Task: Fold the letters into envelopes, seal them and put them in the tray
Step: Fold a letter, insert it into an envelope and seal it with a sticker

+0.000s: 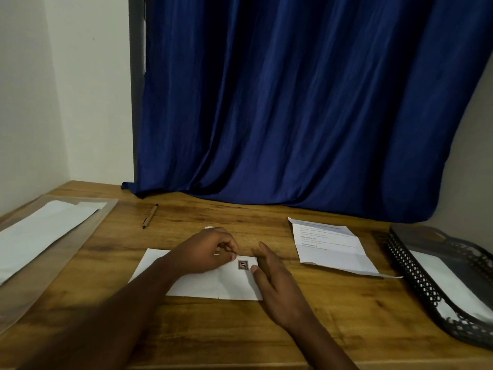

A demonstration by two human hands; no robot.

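The envelope point(202, 281) is laid flat on the desk point(240, 329) under both hands. The left hand point(205, 252) is curled just beside the stamp point(243, 264); what its grip pinches cannot be told. The right hand point(272, 276) is rested flat, grip released, on the envelope's right end. Right of it lie the letter point(330, 249) and the tray point(437, 284).

A home desk corner used for paperwork: a wooden tabletop point(266, 329) set against plain white walls point(88, 102), a blue curtain point(293, 102) hanging behind, with a pen point(150, 216), printed letter point(330, 249) and mesh tray point(416, 276).
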